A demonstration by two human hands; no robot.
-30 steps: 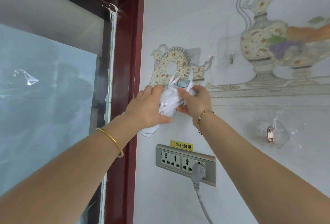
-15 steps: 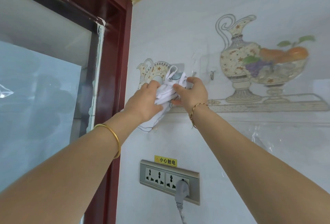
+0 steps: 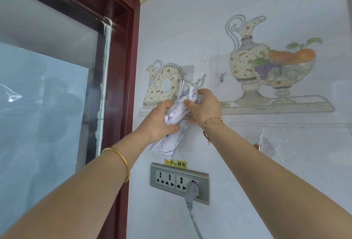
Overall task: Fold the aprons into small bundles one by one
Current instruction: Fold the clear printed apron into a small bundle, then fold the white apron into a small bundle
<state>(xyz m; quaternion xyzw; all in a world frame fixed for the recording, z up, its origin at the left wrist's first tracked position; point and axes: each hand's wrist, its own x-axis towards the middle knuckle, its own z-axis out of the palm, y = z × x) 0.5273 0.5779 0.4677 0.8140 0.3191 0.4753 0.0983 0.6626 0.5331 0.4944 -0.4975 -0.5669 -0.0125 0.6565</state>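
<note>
The left hand (image 3: 159,122) curls its fingers round the lower left of a bunched white apron (image 3: 176,114), with the thumb underneath. The right hand (image 3: 206,108) closes on the bundle's upper right, thumb across the front. Between them the cloth is squeezed into a tight wad held up against the far wall. Its narrow straps run up to a small metal hook (image 3: 184,76); I cannot tell whether a loop is actually over it. A loose corner hangs below the left hand, just above the socket strip (image 3: 179,179).

The apron looks thin, light and limp. It will likely spring open if the squeeze slackens, and the straps could slide out. The safest hold is round the wad's middle with the straps trapped inside. A second hook (image 3: 221,77) sits further right on the wall.
</note>
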